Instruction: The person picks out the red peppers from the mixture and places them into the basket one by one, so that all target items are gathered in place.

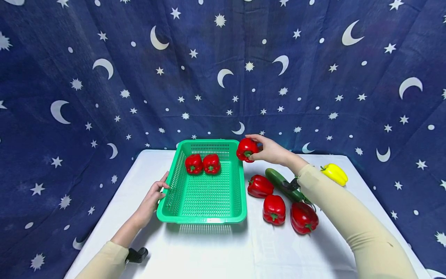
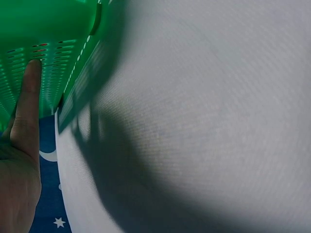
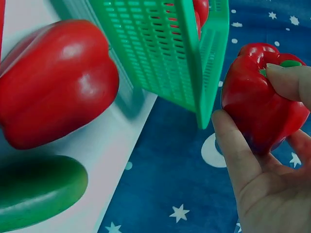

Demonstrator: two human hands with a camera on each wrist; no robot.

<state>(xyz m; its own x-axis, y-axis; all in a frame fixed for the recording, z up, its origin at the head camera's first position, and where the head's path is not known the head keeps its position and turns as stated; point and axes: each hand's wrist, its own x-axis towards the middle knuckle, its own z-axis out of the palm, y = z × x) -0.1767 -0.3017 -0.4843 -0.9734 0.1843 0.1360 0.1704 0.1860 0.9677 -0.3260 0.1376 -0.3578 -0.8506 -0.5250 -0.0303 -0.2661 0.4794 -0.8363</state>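
At the basket's far right corner, my right hand [image 1: 270, 151] holds a red bell pepper [image 1: 246, 149] up beside the rim. In the right wrist view its thumb [image 3: 291, 83] presses near the green stem, with the other fingers around the pepper's side. My left hand [image 1: 153, 199] grips the left side of the green plastic basket [image 1: 202, 220], thumb at the rim. One finger [image 2: 30, 92] lies straight against the slotted outer wall in the left wrist view. Inside the basket, two red bell peppers [image 1: 211, 164] sit side by side toward the back.
Right of the basket, three more red bell peppers [image 1: 274, 209] lie on the white table [image 1: 216, 252] around a green cucumber [image 1: 278, 181]. A yellow bell pepper [image 1: 334, 174] lies beyond the right forearm. A dark blue moon-and-star cloth [image 1: 209, 97] hangs behind the table.
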